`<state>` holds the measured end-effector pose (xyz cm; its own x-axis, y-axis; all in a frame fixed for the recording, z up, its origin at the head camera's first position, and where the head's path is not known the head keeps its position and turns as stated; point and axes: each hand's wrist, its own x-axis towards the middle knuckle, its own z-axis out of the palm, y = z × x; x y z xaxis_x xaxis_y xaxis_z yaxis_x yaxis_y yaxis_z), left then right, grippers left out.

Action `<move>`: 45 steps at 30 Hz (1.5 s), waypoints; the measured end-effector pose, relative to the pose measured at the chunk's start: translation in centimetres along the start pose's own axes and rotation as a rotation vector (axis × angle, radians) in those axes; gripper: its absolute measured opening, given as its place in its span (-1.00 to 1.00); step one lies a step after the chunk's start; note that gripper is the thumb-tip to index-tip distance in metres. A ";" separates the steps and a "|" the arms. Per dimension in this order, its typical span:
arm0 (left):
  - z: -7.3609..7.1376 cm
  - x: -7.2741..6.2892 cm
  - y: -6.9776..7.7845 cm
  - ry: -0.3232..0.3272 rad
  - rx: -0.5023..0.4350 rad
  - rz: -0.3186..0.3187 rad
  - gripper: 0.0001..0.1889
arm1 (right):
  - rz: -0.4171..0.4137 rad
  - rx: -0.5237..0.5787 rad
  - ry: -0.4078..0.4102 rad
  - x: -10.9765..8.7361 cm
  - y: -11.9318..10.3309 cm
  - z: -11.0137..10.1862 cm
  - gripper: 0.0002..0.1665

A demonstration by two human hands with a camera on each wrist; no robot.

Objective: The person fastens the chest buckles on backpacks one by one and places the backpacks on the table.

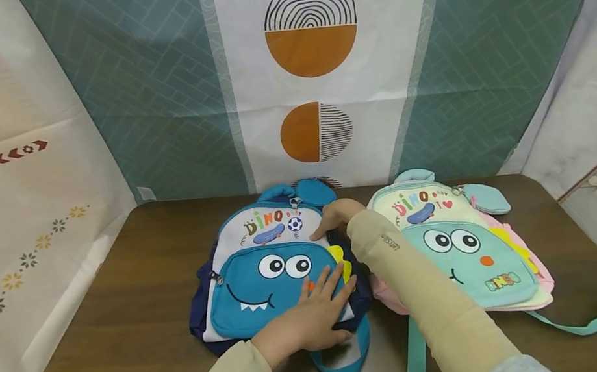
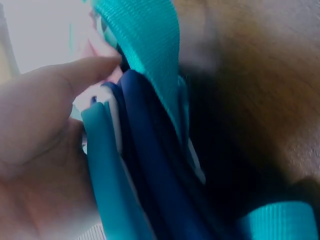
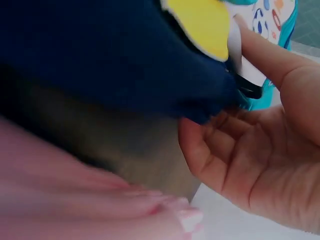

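A blue dinosaur backpack (image 1: 255, 279) with a white top panel and navy sides lies on the table, face up. My left hand (image 1: 316, 316) rests spread over the lower right of its blue front pocket, fingers straight. Up at the bag's right edge, my right hand (image 1: 342, 213) grips the side, thumb on the front panel. The right wrist view shows those fingers (image 3: 220, 145) curled under the navy side fabric, near a yellow felt spike (image 3: 202, 25). A teal strap (image 2: 145, 40) loops past the bag's bottom edge in the left wrist view.
A mint and pink dinosaur backpack (image 1: 468, 276) lies close on the right, partly behind my right forearm. Its mint strap (image 1: 585, 325) trails over the brown table (image 1: 132, 292). A patterned cloth (image 1: 172, 102) hangs along the table's back edge, with pale cloths at both sides.
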<state>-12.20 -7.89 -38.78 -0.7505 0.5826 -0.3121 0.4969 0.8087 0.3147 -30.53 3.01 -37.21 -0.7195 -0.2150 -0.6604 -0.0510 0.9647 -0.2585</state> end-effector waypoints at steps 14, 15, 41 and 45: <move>-2.6 -0.9 -3.1 0.116 -0.320 -0.233 -0.14 | -0.150 0.070 0.251 -3.5 -0.6 -0.7 -0.36; -3.0 -1.1 -3.1 0.135 -0.372 -0.221 -0.17 | -0.194 0.080 0.299 -4.2 -0.7 -0.6 -0.38; -6.2 -8.6 3.1 1.063 -0.510 -0.135 0.26 | -1.111 0.453 0.903 -19.8 -7.5 6.9 -0.65; -5.1 -8.8 1.8 1.242 -0.407 -0.136 0.15 | -1.126 0.389 0.801 -19.9 -8.5 7.3 -0.55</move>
<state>-6.93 -11.99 -30.95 -0.7903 -0.1401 0.5966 0.3841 0.6454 0.6603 -10.74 -2.03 -27.00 -0.6201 -0.5539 0.5555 -0.7502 0.2117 -0.6263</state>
